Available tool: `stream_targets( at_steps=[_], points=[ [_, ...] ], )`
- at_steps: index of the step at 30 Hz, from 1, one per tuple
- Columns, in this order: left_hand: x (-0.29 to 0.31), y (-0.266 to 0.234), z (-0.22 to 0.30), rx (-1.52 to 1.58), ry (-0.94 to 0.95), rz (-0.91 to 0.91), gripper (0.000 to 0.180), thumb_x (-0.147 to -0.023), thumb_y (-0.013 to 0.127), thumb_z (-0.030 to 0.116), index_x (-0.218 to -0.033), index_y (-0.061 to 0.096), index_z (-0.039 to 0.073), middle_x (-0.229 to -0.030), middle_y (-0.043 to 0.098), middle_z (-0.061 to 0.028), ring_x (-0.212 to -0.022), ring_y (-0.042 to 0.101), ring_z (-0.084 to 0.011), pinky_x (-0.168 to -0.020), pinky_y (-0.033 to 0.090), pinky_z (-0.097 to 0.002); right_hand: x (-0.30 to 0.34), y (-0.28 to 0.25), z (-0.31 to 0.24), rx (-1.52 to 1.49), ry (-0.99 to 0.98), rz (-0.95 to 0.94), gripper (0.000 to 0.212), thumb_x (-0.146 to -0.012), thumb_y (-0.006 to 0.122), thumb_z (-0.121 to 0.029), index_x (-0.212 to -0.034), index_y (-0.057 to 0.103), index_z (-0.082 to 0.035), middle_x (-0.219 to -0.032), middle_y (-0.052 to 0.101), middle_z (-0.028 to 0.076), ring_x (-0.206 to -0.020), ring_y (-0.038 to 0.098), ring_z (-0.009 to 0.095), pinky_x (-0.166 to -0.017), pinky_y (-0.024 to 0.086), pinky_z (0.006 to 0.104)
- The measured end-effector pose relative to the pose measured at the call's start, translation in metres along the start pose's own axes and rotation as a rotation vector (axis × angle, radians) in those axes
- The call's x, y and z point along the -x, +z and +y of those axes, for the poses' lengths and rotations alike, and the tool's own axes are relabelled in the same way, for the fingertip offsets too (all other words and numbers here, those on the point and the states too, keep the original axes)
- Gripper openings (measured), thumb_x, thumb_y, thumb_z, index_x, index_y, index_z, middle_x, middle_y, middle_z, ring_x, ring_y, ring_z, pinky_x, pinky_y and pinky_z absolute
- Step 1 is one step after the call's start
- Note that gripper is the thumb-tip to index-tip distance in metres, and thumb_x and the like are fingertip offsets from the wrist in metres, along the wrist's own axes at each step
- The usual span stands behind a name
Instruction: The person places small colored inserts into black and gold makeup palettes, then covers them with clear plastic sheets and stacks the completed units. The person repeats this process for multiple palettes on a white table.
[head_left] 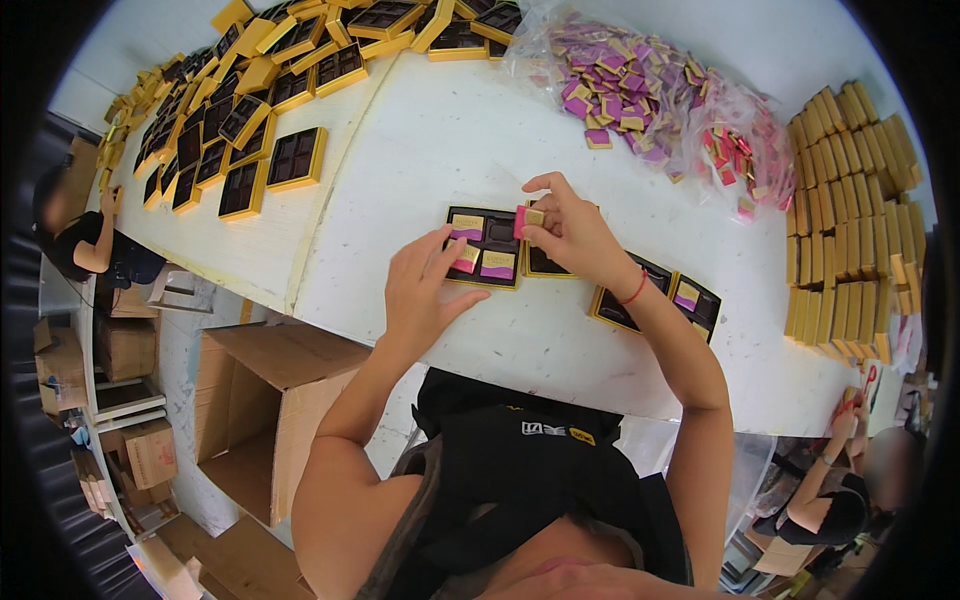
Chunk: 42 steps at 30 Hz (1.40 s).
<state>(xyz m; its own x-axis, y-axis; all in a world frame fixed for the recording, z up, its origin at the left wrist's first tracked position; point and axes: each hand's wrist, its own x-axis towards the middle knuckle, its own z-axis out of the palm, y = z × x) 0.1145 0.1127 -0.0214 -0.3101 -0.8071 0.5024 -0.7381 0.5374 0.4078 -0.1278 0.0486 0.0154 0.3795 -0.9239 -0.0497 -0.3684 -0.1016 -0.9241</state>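
A shallow gold box with a black divided tray lies in front of me. Three of its compartments hold wrapped squares: two in gold and purple, one in gold and pink. The upper right compartment is bare. Thumb and fingers of my right hand pinch a pink and gold wrapped square just beside that compartment. My left hand rests spread at the box's left side, fingertips over the pink piece. Partly under my right hand is a second box. More boxes sit beneath my right forearm.
Many open gold boxes with black trays are heaped at the far left. Clear bags of purple and pink pieces lie at the back right, beside stacked gold boxes. An open carton stands left. Two other people work nearby.
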Motion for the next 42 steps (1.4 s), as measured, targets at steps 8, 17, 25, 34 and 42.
stream_targets(
  at_steps=[8,17,25,34,42],
  points=[
    [0.018,0.012,0.0,-0.041,-0.054,-0.11,0.065,-0.079,0.075,0.012,-0.139,0.051,0.007,-0.145,0.049,-0.0096,-0.134,0.045,-0.0339,-0.11,0.036,-0.0454,-0.023,0.018,0.008,0.386,-0.374,0.022,0.021,-0.087,0.067,-0.004,-0.107,0.061,-0.005,-0.084,0.065,0.011,-0.074,0.063,0.022,-0.068,0.052,0.032],
    [0.02,0.017,-0.008,-0.054,0.01,-0.028,0.057,-0.078,0.077,0.015,-0.132,0.059,0.008,-0.14,0.055,-0.0078,-0.133,0.046,-0.033,-0.107,0.038,-0.0459,-0.019,0.021,0.02,0.558,-0.466,0.04,0.018,-0.083,0.07,-0.005,-0.101,0.071,-0.005,-0.095,0.066,0.009,-0.084,0.063,0.026,-0.075,0.051,0.0341],
    [0.014,0.019,0.001,-0.036,0.044,-0.066,0.055,-0.073,0.077,0.012,-0.125,0.062,0.007,-0.128,0.059,-0.0092,-0.123,0.051,-0.0327,-0.104,0.04,-0.0465,0.013,0.036,0.028,0.89,-0.569,0.13,0.034,-0.08,0.068,-0.015,-0.112,0.066,-0.004,-0.121,0.058,0.008,-0.121,0.05,0.031,-0.095,0.043,0.0462],
    [0.011,0.01,0.011,-0.111,0.175,-0.219,0.058,-0.083,0.071,0.012,-0.137,0.052,0.002,-0.141,0.052,-0.0169,-0.13,0.047,-0.0392,-0.109,0.036,-0.0497,0.025,-0.011,0.037,0.632,-0.624,0.243,0.043,-0.09,0.064,-0.031,-0.126,0.059,-0.007,-0.132,0.056,0.011,-0.128,0.045,0.033,-0.109,0.032,0.0478],
    [-0.183,0.079,0.076,0.186,0.572,-0.136,0.052,-0.082,0.075,0.017,-0.13,0.059,0.002,-0.143,0.05,-0.0183,-0.13,0.048,-0.0372,-0.105,0.04,-0.0444,0.048,-0.296,0.152,0.981,0.274,1.186,0.1,-0.065,0.084,-0.05,-0.149,0.037,-0.021,-0.158,0.024,0.019,-0.145,0.016,0.046,-0.108,0.025,0.0644]
  ],
)
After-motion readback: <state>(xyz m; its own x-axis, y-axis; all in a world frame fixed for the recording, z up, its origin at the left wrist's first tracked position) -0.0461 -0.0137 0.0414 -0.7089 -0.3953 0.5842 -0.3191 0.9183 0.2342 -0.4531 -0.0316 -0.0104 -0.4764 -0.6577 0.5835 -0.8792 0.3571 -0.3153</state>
